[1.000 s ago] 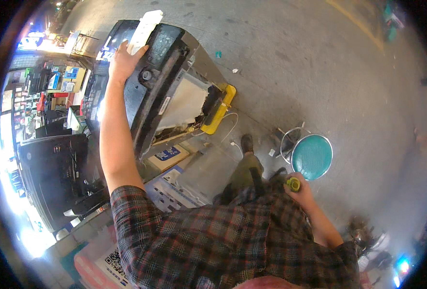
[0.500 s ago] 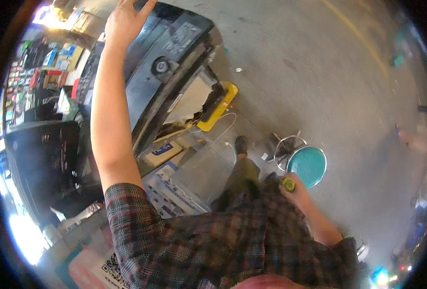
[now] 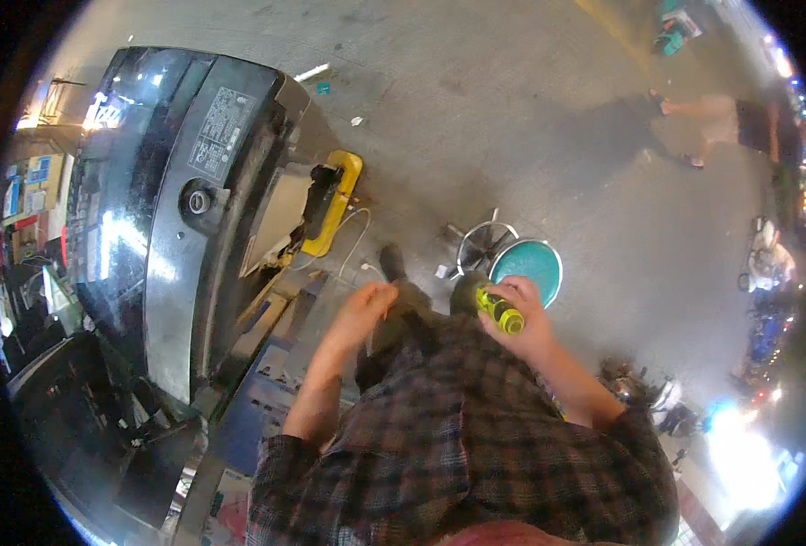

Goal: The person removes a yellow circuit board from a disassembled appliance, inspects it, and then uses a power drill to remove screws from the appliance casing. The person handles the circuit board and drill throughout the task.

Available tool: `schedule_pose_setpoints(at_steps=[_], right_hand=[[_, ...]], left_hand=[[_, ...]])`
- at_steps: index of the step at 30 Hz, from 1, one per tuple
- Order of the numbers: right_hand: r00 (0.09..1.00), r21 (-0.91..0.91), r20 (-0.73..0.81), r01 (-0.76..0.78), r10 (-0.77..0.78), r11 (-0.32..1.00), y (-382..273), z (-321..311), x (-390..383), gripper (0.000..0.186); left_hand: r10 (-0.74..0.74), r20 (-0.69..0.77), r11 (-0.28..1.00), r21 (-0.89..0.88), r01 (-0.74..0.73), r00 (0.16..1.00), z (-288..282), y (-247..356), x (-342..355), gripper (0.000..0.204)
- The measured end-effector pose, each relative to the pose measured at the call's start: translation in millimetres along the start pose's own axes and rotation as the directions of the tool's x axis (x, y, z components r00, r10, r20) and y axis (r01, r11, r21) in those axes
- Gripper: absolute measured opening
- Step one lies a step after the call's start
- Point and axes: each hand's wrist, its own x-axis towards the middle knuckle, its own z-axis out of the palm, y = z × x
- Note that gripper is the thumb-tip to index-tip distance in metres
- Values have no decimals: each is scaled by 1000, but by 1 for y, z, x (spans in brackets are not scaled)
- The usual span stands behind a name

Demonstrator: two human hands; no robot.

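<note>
My right hand [image 3: 523, 320] is wrapped round a lime-yellow and black hand tool [image 3: 505, 316] with a round end; its exact kind does not show. It is held in front of my body, over my lower plaid shirt. My left hand [image 3: 364, 308] is in front of me with its fingers curled together; whether anything small is between them I cannot make out. Left of that hand, apart from it, stands a large black machine [image 3: 177, 300] with a glossy dark top, a label and a round knob [image 3: 200, 201] on its sloping panel.
A round stool [image 3: 528, 266] with a turquoise seat stands ahead on the right. Beside the machine lie a yellow-framed piece [image 3: 334, 205] and a white cable [image 3: 357, 238]. A dark chair-like shape [image 3: 75, 419] is at lower left. Another person's legs [image 3: 708, 123] show far right.
My left hand has come down from the black machine's top to in front of my body, its fingers now curled. My right hand still holds the yellow tool. The view has shifted.
</note>
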Motion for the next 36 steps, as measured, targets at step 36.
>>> schedule_pose_setpoints(at_steps=[36], right_hand=[[977,100,203,-80,59,992,104,-123,475,43]], left_hand=[[-434,-507,897,-162,412,745,-65,116,296,57]])
